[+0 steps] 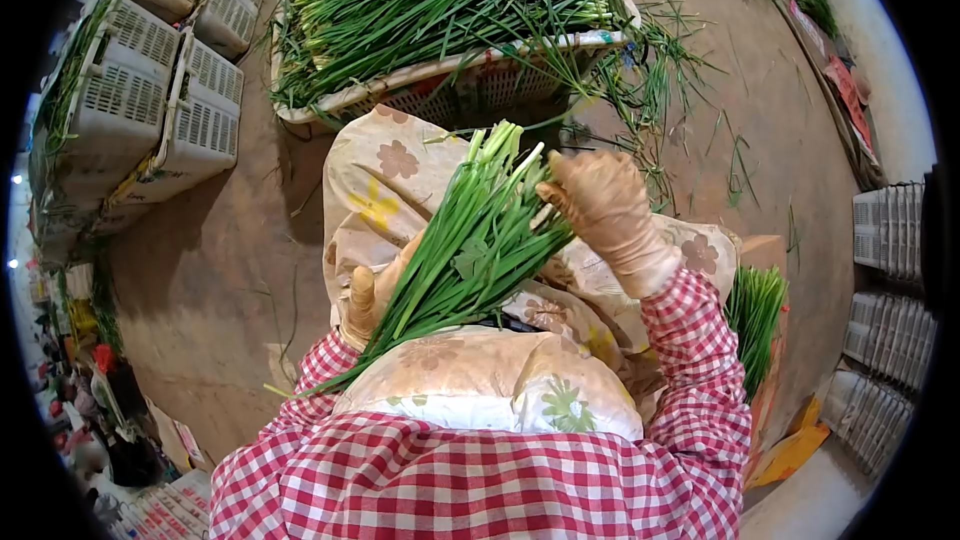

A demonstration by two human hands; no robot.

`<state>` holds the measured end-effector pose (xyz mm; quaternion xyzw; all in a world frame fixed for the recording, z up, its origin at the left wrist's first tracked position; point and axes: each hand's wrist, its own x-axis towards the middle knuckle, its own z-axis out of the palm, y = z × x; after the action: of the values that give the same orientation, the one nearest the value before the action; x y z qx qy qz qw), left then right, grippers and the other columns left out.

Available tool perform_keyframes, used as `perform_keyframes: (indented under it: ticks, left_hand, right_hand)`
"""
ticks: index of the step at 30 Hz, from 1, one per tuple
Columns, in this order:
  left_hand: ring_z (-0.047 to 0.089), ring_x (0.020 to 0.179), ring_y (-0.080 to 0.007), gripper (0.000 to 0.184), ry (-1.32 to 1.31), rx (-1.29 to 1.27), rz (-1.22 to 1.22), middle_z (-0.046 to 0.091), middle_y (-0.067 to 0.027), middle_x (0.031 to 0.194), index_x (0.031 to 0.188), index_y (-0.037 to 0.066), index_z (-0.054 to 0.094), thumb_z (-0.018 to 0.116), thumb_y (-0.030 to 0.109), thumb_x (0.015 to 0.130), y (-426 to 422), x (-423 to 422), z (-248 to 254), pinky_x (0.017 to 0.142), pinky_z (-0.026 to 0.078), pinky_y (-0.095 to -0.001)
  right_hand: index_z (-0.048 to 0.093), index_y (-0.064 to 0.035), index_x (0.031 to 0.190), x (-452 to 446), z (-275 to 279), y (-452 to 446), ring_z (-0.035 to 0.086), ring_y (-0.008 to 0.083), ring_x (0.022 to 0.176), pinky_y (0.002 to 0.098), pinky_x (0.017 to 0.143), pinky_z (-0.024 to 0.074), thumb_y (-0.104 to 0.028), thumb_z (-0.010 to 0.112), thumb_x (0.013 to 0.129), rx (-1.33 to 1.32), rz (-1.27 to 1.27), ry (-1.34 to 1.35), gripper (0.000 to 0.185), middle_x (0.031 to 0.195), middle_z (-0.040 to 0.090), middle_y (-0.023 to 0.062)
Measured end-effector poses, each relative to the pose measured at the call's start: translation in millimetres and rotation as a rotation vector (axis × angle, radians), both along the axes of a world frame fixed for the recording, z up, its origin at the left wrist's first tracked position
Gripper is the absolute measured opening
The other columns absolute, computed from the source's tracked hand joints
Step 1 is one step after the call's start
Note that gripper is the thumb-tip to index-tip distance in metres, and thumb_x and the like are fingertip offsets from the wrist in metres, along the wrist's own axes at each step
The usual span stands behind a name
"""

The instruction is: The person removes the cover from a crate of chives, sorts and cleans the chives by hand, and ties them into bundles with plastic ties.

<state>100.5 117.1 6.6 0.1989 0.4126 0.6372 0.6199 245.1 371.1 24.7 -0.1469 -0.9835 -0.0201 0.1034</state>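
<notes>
A bunch of garlic chives lies slantwise over my lap, its pale cut ends pointing away from me and its green tips toward my left sleeve. My left hand, in a tan glove, supports the bunch from beneath; the thumb shows at the side and the other fingers are mostly hidden under the leaves. At the right edge of the bunch, near the pale ends, my gloved right hand has its fingers curled together against some stalks. What exactly these fingers pinch is hard to see. A flower-patterned apron covers my knees.
Ahead stands a large crate heaped with chives. Loose leaves litter the floor to its right. Pale plastic crates are stacked at the left, more crates at the right. Another chive bundle stands beside my right elbow.
</notes>
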Motion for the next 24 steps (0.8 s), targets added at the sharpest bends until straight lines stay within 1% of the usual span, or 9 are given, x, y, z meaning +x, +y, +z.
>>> perform_keyframes:
  ticks: [5, 8, 10, 12, 15, 16, 18, 21, 24]
  left_hand:
    - [0.025, 0.137, -0.0219, 0.114, -0.014, 0.003, 0.021, 0.021, -0.0116, 0.152, 0.149, 0.001, 0.012, 0.043, 0.082, 0.075, -4.0, -1.1, -8.8, 0.113, 0.019, -0.0344]
    - [0.025, 0.137, -0.0219, 0.114, -0.011, 0.000, 0.014, 0.021, -0.0116, 0.152, 0.149, 0.001, 0.012, 0.043, 0.082, 0.075, -5.2, -1.7, -8.7, 0.113, 0.019, -0.0344]
    - [0.025, 0.137, -0.0219, 0.113, -0.003, -0.002, 0.008, 0.021, -0.0117, 0.152, 0.149, 0.001, 0.012, 0.043, 0.081, 0.075, -4.5, -2.3, -8.8, 0.113, 0.019, -0.0345]
    - [0.025, 0.137, -0.0219, 0.113, 0.001, -0.002, -0.003, 0.021, -0.0117, 0.152, 0.148, 0.001, 0.012, 0.042, 0.081, 0.075, -3.3, -2.1, -8.3, 0.113, 0.019, -0.0345]
    - [0.025, 0.137, -0.0219, 0.113, 0.006, -0.002, -0.013, 0.021, -0.0118, 0.152, 0.148, 0.001, 0.012, 0.042, 0.081, 0.076, -2.4, -2.4, -9.7, 0.113, 0.019, -0.0346]
    - [0.025, 0.137, -0.0219, 0.113, 0.005, 0.001, -0.016, 0.021, -0.0118, 0.152, 0.148, 0.001, 0.012, 0.042, 0.081, 0.076, -2.7, -1.1, -8.8, 0.113, 0.019, -0.0346]
    - [0.025, 0.137, -0.0219, 0.112, -0.003, -0.002, -0.014, 0.021, -0.0119, 0.152, 0.148, 0.001, 0.012, 0.041, 0.081, 0.076, -4.2, -1.4, -12.1, 0.113, 0.019, -0.0346]
    - [0.025, 0.138, -0.0219, 0.112, -0.005, -0.010, -0.002, 0.021, -0.0119, 0.152, 0.148, 0.001, 0.012, 0.041, 0.081, 0.076, -7.1, -1.2, -11.9, 0.113, 0.019, -0.0347]
    - [0.025, 0.137, -0.0220, 0.110, -0.072, 0.006, 0.034, 0.022, -0.0121, 0.152, 0.148, 0.000, 0.012, 0.039, 0.081, 0.078, -8.0, -1.7, -22.6, 0.113, 0.019, -0.0348]
  right_hand:
    - [0.057, -0.0113, 0.075, 21.4, -17.2, 33.4, 0.054, 0.0200, 0.061, 0.0370, 0.059, 0.0429, -0.024, 0.059, 0.088, 0.034, 0.226, 0.372, 0.018, 0.063, 0.054, 0.0038]
    - [0.047, -0.0121, 0.067, 32.1, -22.8, 86.6, 0.041, 0.0171, 0.045, 0.0307, 0.043, 0.0346, -0.029, 0.057, 0.092, 0.522, -0.175, 0.423, 0.032, 0.055, 0.039, 0.0025]
    - [0.053, -0.0088, 0.075, 44.5, -29.8, 118.6, 0.048, 0.0193, 0.049, 0.0319, 0.046, 0.0401, -0.027, 0.055, 0.094, 0.386, -0.406, 0.375, 0.027, 0.059, 0.049, 0.0047]
    - [0.064, -0.0014, 0.108, 46.5, -24.1, 133.9, 0.064, 0.0278, 0.092, 0.0357, 0.077, 0.0509, -0.035, 0.059, 0.091, -0.022, -1.001, 0.303, 0.038, 0.101, 0.066, 0.0166]
    - [0.057, -0.0010, 0.124, 20.9, -22.6, 102.2, 0.054, 0.0269, 0.118, 0.0339, 0.093, 0.0460, -0.049, 0.059, 0.088, -1.174, -0.408, 0.315, 0.061, 0.128, 0.056, 0.0198]
    - [0.058, -0.0011, 0.123, 11.2, -33.8, 87.1, 0.053, 0.0253, 0.120, 0.0331, 0.094, 0.0457, -0.051, 0.059, 0.087, -1.494, 0.010, 0.289, 0.062, 0.128, 0.056, 0.0186]
    - [0.066, 0.0003, 0.106, -25.3, 9.8, 24.1, 0.060, 0.0143, 0.078, 0.0258, 0.073, 0.0476, -0.036, 0.063, 0.089, -1.353, -0.319, 0.025, 0.040, 0.092, 0.068, 0.0054]
    - [0.069, -0.0003, 0.092, -46.3, -1.3, 11.4, 0.054, 0.0078, 0.068, 0.0213, 0.064, 0.0444, -0.027, 0.068, 0.087, -1.773, -0.320, 0.144, 0.027, 0.077, 0.064, 0.0011]
    - [0.068, -0.0010, 0.088, -44.0, 9.0, 14.8, 0.053, 0.0061, 0.062, 0.0188, 0.058, 0.0422, -0.025, 0.066, 0.088, -1.752, -0.293, 0.106, 0.024, 0.075, 0.064, 0.0011]
